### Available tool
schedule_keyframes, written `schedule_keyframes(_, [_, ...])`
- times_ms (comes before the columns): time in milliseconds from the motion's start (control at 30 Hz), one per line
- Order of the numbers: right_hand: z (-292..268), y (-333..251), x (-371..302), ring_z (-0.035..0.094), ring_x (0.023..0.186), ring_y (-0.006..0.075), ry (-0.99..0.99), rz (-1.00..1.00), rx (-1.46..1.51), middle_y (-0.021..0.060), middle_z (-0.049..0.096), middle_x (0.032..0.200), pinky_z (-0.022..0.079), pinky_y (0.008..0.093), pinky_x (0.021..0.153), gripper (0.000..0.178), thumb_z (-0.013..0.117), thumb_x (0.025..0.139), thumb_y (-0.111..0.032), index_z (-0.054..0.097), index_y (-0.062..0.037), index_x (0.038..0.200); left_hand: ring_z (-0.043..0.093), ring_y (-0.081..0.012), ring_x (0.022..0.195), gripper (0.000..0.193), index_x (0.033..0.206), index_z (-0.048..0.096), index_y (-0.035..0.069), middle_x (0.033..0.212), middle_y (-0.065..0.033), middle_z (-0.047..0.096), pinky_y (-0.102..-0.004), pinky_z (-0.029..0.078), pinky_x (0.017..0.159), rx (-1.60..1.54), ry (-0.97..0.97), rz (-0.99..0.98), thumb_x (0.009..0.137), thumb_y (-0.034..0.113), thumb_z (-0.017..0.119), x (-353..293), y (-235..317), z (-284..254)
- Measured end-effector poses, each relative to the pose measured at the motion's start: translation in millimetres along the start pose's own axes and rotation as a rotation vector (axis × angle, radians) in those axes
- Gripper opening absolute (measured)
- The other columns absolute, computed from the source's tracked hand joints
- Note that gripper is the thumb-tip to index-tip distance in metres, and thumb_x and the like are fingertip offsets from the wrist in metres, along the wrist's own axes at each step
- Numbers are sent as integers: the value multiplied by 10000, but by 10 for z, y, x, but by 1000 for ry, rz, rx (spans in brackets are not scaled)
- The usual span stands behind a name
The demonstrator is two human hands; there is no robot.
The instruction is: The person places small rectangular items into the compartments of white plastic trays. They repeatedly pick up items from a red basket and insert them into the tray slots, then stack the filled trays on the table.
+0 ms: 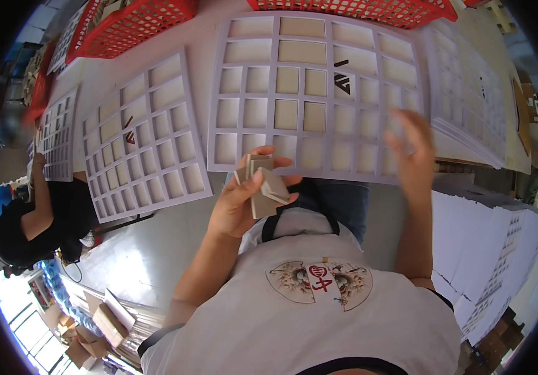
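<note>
Right now, from my remote seat, I have the left grip point(231, 209) closed around a small bunch of flat beige pieces point(261, 205), held at the near edge of the central tray point(273, 62), a little left of its middle. The pieces sit at differing angles, the thumb pressing across them. The right grip point(416, 150) is over the central tray's right edge, blurred, with thumb and fingers apart; I read it as open, and I see nothing in it.

The central tray is white and divided into many cells, lying on the pale tabletop point(195, 45). Left of its middle, several cells show beige floors, and a dark angular mark sits right of those.

To the central tray's left lies a similar tray point(164, 74), turned at an angle; to its right, I make out a stack of white trays point(469, 100). Just beyond its far edge stands a red basket point(369, 11). Well off to its left, I can see a co-worker's arm point(40, 203).
</note>
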State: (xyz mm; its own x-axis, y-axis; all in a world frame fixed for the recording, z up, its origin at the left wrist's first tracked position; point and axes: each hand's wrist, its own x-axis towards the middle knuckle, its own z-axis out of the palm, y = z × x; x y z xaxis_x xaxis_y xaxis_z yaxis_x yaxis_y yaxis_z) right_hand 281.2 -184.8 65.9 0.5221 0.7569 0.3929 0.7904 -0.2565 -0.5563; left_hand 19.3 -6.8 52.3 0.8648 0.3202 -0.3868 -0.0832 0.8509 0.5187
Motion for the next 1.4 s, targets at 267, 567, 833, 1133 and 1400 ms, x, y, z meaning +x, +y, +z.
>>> schedule_keyframes(267, [645, -931, -122, 565, 913, 275, -468, -59, 638, 84, 641, 927, 453, 383, 795, 337, 795, 732, -115, 670, -49, 1038, 576, -265, 1164, 525, 1351, 396, 79, 1275, -144, 528, -470, 519, 967, 45, -7, -70, 906, 145, 666, -12, -75, -135])
schedule_keyframes(567, [611, -1038, 32, 599, 821, 170, -742, 233, 807, 57, 654, 885, 497, 305, 728, 220, 751, 819, -86, 710, -51, 1032, 607, -238, 1097, 545, 1312, 407, 55, 1144, -126, 591, -381, 510, 949, 65, -44, -127, 852, 61, 699, -76, -40, -212])
schedule_keyframes(833, [845, -804, 91, 602, 710, 87, -405, 585, 884, 37, 665, 885, 505, 233, 624, 85, 645, 893, -12, 674, 16, 968, 583, -408, 1169, 499, 1287, 409, 79, 1311, -187, 488, -431, 538, 951, 34, -71, -198, 873, 103, 687, -119, 3, -280])
schedule_keyframes(1133, [1148, -685, 173, 602, 771, 299, -246, 40, 387, 128, 619, 871, 491, 368, 676, 149, 593, 836, 30, 654, -14, 965, 567, -371, 1204, 438, 1271, 457, 79, 1334, -181, 469, -428, 524, 976, 74, -11, -181, 904, 175, 675, -79, -110, -374])
schedule_keyframes(1400, [1035, -786, -83, 501, 1130, 318, -309, -320, -71, 121, 525, 1186, 432, 429, 916, 314, 668, 789, -158, 636, -20, 1069, 594, -339, 1167, 331, 1220, 484, 71, 1232, -129, 534, -417, 516, 974, 11, 19, -150, 955, 222, 614, -89, -127, -320])
